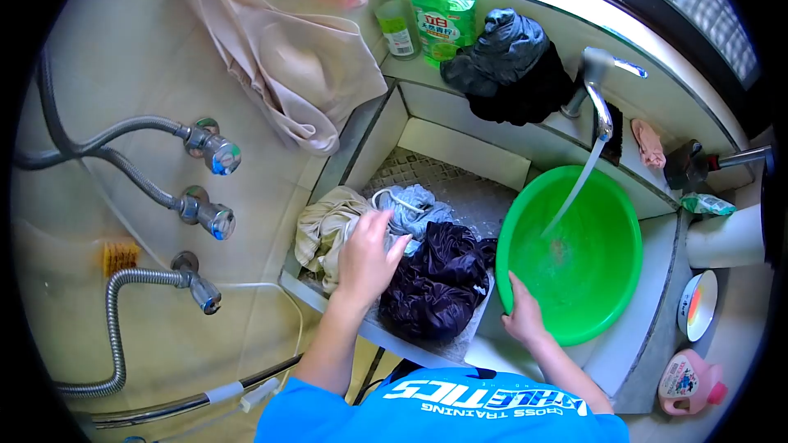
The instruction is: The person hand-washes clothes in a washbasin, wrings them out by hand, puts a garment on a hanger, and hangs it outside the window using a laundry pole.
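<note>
My right hand [525, 310] grips the lower left rim of a green basin [603, 279], thumb on the inside wall. Water runs from the faucet [602, 106] into the basin, which holds shallow water. My left hand [369, 258] hovers over the wet clothes in the sink [468, 135], fingers apart and holding nothing. Below it and to the right lies a dark purple garment [435, 283]. A beige cloth [328, 225] is at its left, and a light blue cloth [414, 209] with a white cord sits just beyond.
On the ledge stand a green pump bottle [443, 20], a clear bottle [396, 24] and dark wet cloth [513, 65]. A beige cloth [295, 65] hangs at the left wall near valves [215, 150]. At right are a bowl [698, 306] and a pink bottle [688, 381].
</note>
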Demonstrator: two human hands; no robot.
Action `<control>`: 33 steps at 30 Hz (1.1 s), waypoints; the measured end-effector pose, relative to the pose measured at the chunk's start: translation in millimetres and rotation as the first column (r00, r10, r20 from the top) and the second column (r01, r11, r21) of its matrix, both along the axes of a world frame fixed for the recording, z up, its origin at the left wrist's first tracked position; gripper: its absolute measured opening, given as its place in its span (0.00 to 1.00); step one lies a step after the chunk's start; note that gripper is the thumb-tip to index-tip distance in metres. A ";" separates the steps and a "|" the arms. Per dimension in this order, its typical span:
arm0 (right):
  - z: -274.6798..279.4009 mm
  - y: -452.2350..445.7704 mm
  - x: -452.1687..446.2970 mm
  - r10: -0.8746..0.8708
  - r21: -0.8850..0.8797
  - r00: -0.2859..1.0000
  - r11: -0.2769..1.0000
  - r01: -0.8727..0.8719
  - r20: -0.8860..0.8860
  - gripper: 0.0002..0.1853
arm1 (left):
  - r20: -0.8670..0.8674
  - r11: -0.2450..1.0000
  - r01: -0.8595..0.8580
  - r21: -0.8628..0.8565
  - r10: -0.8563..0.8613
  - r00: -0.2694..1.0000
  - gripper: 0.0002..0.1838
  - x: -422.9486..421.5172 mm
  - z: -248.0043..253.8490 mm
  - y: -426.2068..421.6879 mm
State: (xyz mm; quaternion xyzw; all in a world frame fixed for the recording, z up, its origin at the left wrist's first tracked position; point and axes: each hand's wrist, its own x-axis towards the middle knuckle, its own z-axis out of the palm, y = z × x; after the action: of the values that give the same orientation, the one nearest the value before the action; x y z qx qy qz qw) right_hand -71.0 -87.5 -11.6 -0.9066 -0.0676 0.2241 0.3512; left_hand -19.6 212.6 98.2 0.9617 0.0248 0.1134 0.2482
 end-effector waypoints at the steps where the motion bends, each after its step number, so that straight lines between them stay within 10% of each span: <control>1: -0.7 0.2 -0.4 0.000 0.003 1.000 1.000 0.000 0.014 0.44 | 0.006 1.000 -0.007 -0.004 0.007 1.000 0.25 7.8 -12.8 2.8; 3: -3.8 0.2 -1.6 0.003 0.002 0.999 1.000 -0.004 0.032 0.44 | -0.095 0.933 0.033 0.358 0.001 0.996 0.35 22.2 -28.3 5.6; 7: -1.6 0.3 -3.2 0.001 -0.002 0.999 1.000 -0.001 0.036 0.44 | -0.484 0.997 0.009 0.072 0.027 0.875 0.41 39.3 -3.3 19.1; 11: -8.1 0.0 -5.2 -0.015 -0.009 0.998 1.000 0.016 0.068 0.45 | 0.034 0.984 -0.015 0.176 0.009 0.999 0.38 7.8 17.9 34.5; 16: -8.3 1.3 -3.4 -0.006 -0.007 0.998 1.000 0.006 0.055 0.45 | -0.161 0.977 -0.053 0.208 0.087 0.983 0.31 -21.8 -17.1 50.0; 18: -4.0 0.1 0.7 -0.005 -0.027 0.999 1.000 0.007 0.045 0.45 | -0.088 0.722 -0.231 -0.652 0.230 0.969 0.25 -30.9 -21.0 61.7; 20: 0.7 0.6 -3.4 -0.018 0.018 0.999 1.000 0.017 0.042 0.44 | -0.019 0.372 -0.216 -0.903 0.467 0.884 0.19 -43.5 21.3 48.0; 23: -3.3 0.8 -1.8 -0.015 0.009 1.000 1.000 0.015 0.025 0.45 | 0.030 0.344 -0.207 -0.916 0.573 0.819 0.19 -56.7 64.8 43.9; 27: -5.0 0.6 -2.3 -0.004 0.012 0.999 1.000 0.003 0.054 0.45 | -0.064 0.627 -0.257 -0.735 0.313 0.948 0.25 -44.3 67.0 44.3; 30: -4.6 -0.3 -1.7 -0.028 0.026 0.998 0.999 0.026 0.058 0.44 | -0.277 0.960 -0.162 0.227 0.223 0.935 0.37 -38.2 20.6 36.0; 33: -1.3 -0.1 -2.8 -0.023 0.015 0.998 1.000 0.022 0.065 0.43 | -0.118 0.966 -0.222 0.134 0.238 0.964 0.41 -35.3 -33.9 23.2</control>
State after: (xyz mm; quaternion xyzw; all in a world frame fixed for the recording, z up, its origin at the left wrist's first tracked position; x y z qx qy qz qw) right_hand -73.8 -87.6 -12.9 -0.9117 -0.0705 0.1898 0.3576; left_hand -54.9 235.9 64.3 0.9708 0.1463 0.0785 0.1729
